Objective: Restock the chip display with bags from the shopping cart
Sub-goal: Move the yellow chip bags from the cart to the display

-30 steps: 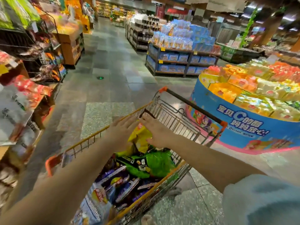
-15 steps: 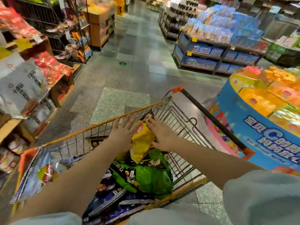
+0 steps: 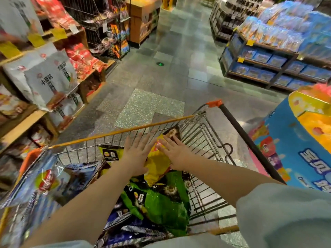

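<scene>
Left hand (image 3: pixel 136 154) and right hand (image 3: pixel 174 154): fingers straight and spread, one palm on each side of a yellow bag (image 3: pixel 156 165), pressing rather than gripping. Likely reason: a puffy bag lifts more safely squeezed between flat palms than pinched. Contact under the palms is hidden, so firmness unclear. Yellow bag sits upright in the cart (image 3: pixel 202 140), atop a green bag (image 3: pixel 161 204); blue bags (image 3: pixel 44 179) lie left. Chip display: cannot tell which of the surrounding shelves it is.
</scene>
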Demonstrator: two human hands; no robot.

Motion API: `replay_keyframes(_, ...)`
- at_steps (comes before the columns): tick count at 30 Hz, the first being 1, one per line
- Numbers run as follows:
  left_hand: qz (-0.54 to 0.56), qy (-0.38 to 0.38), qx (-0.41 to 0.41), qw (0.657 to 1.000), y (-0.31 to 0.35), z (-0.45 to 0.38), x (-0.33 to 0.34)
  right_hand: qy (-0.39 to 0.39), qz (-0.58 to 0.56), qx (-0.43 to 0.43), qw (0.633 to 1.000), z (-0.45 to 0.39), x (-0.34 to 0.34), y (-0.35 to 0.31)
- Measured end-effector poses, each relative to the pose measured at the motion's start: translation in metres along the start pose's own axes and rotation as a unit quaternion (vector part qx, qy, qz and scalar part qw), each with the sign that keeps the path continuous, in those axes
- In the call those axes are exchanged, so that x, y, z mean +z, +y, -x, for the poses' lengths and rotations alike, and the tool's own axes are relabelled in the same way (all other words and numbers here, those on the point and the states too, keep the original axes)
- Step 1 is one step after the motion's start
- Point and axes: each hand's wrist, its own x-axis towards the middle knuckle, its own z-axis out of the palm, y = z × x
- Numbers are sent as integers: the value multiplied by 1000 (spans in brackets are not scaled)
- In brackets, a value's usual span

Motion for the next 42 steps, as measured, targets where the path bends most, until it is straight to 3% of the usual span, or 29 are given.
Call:
replay_keyframes(8,16,-39,-18,999,0,2,6,-50,17,-28,998,-19,7,8)
replay_keyframes(16,51,-58,27,997,25,-22,6,-57,16,-80,995,33,53,55)
replay_keyframes(20,61,-60,54,995,40,-42,6,4,-12,-90,996,56,72,77)
replay_keyframes(24,78,-55,83,992,47,-61,1,130,4,-109,985,75,80,100)
replay_keyframes(28,62,-47,111,991,56,-81,-6,164,-1,-147,975,86,85,117)
replay_keyframes(30,59,-58,115,990,64,-90,-12,143,4,-154,978,90,86,126)
replay_keyframes(39,70,-80,137,985,88,-108,-13,127,-49,-59,989,101,103,108)
replay_keyframes(42,69,-79,144,984,86,-114,-8,165,-114,6,980,107,110,78)
